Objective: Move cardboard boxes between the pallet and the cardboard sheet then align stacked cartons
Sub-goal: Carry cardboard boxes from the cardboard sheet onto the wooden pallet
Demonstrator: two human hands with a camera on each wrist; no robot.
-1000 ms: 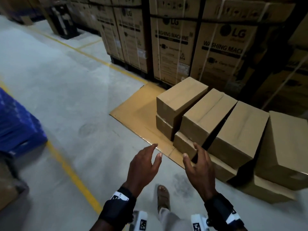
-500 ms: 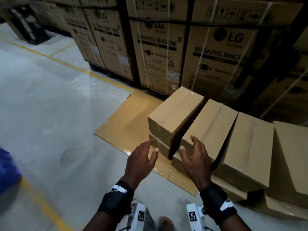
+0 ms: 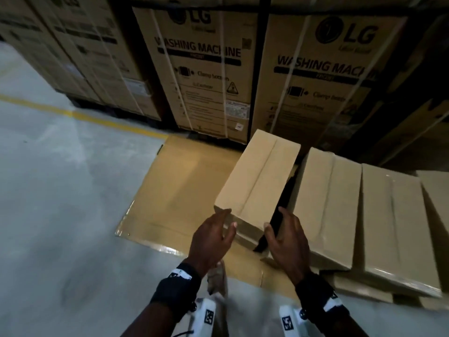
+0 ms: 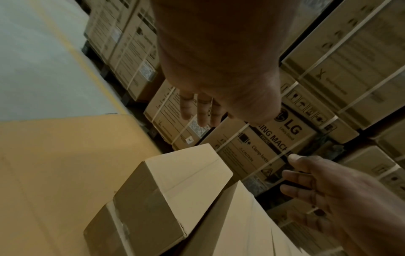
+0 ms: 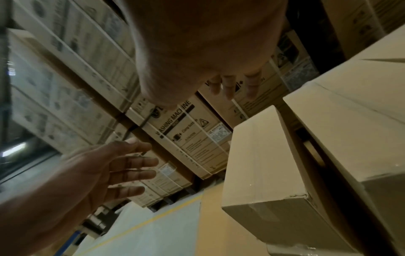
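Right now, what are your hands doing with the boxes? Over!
Both hands open: left hand and right hand flank the near end of the leftmost top box. Not gripped yet. Dark gap beside the neighbouring box; nothing blocking.

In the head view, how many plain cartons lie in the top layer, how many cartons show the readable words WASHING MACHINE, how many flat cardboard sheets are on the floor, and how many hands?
Plain top-layer cartons: 4
Printed washing-machine cartons: 2
Cardboard sheet: 1
Hands, left hand and right hand: 2
Total: 9
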